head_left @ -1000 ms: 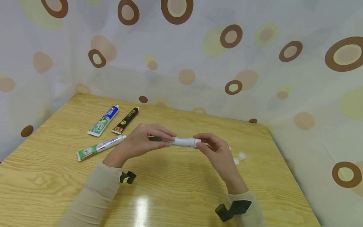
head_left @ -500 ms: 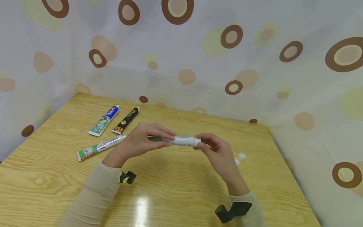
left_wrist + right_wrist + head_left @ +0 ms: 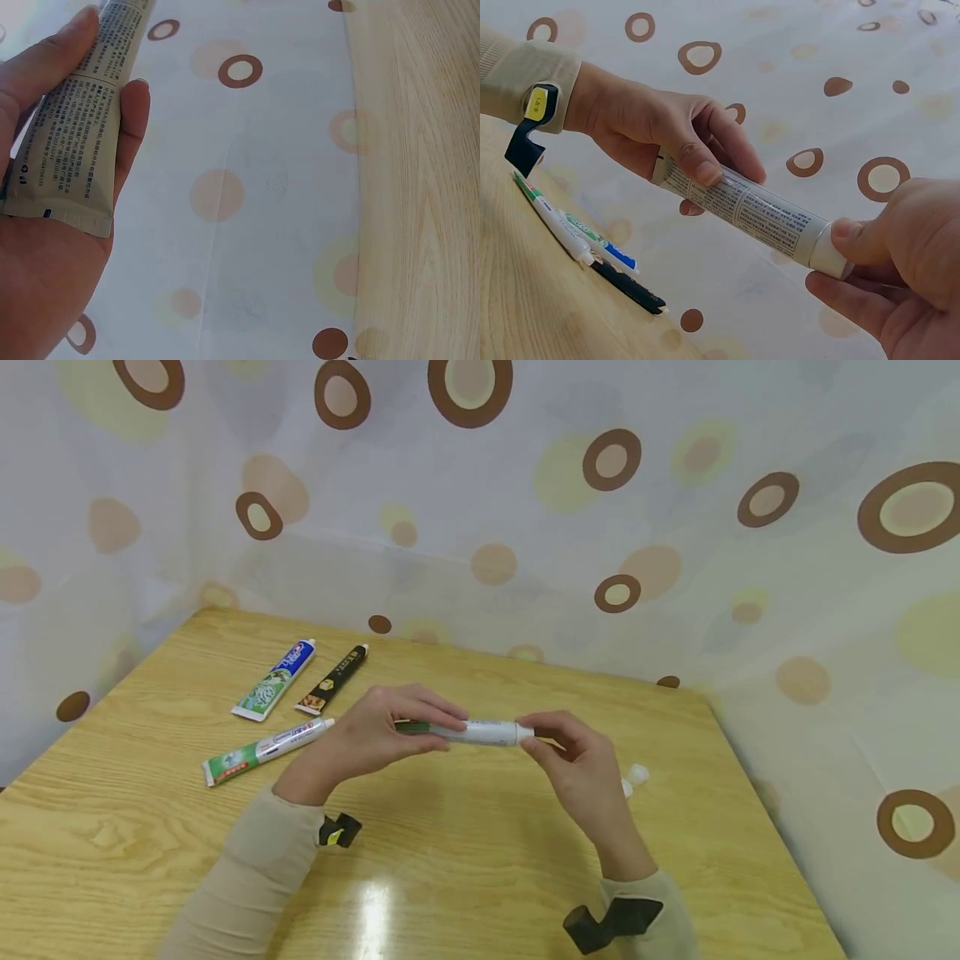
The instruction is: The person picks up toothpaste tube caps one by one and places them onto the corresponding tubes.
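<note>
White and silvery, with green near its tail, the tube (image 3: 483, 732) is held up above the table (image 3: 457, 877), its long axis running almost straight across from the left hand (image 3: 386, 731) to the right hand (image 3: 577, 768). That line is the relation that seems to matter most: the white cap (image 3: 526, 734) sits at the right end, on the same axis as the body, so a twist or a pull by the right hand would work around or along it. Whether the cap is screwed fully home cannot be told.

The right hand is the nearer one to the cap and has it pinched between thumb and fingertips; from there the tube extends away to the left. The left hand grips the body towards the tail, thumb on one side and fingers on the other, with the flat crimped end lying against the palm in the left wrist view.

Farther out, just beyond the right hand, two small white pieces (image 3: 638, 774) that look like caps lie on the table, one partly hidden. On the left side lie three more tubes: a green-and-silver one (image 3: 266, 752) near the left wrist, and behind it a blue-and-green one (image 3: 273, 681) beside a slimmer black one (image 3: 333, 679), their nozzle ends all pointing away and to the right
</note>
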Demonstrator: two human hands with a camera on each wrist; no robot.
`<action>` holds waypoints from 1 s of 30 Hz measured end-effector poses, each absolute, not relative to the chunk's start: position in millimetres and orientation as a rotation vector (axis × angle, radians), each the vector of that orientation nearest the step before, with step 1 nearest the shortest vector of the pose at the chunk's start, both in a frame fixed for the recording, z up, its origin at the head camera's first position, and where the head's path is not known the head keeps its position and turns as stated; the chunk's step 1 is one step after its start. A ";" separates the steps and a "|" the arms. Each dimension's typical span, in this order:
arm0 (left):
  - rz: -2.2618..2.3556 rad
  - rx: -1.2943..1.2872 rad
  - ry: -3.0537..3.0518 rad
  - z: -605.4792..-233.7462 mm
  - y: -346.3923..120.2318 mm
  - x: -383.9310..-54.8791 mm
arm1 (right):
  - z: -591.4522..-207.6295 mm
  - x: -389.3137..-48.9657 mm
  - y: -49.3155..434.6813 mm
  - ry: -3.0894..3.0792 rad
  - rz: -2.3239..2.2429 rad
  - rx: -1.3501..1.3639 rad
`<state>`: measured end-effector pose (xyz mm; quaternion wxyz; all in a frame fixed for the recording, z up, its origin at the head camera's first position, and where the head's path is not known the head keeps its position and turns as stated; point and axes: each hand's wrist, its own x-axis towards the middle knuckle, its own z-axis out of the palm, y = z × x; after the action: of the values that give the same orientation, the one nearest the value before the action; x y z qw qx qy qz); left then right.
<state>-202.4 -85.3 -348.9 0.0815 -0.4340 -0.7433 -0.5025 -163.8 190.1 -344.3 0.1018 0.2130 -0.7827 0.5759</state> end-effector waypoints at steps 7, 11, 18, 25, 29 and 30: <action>-1.400 -1.358 -2.169 -349.8 -83.1 -203.8 | -340.6 -160.8 189.8 -2.380 1.682 0.472; -1.362 -1.366 -2.168 -349.8 -82.6 -204.1 | -340.3 -161.5 190.5 -2.396 1.696 0.449; -1.314 -1.366 -2.161 -347.7 -82.3 -204.9 | -340.0 -164.9 190.7 -2.390 1.724 0.457; -1.347 -1.336 -2.182 -350.1 -82.8 -209.0 | -344.1 -171.3 190.7 -2.363 1.790 0.472; -1.422 -1.294 -2.236 -354.4 -86.7 -210.7 | -348.4 -173.2 192.8 -2.381 1.822 0.442; -1.436 -1.280 -2.257 -355.3 -88.1 -211.3 | -349.2 -173.8 193.8 -2.390 1.820 0.434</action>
<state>-211.3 -88.1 -355.3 0.0878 -0.4299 -0.7581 -0.4824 -173.8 193.8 -349.2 0.0529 0.1426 -0.7863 0.5988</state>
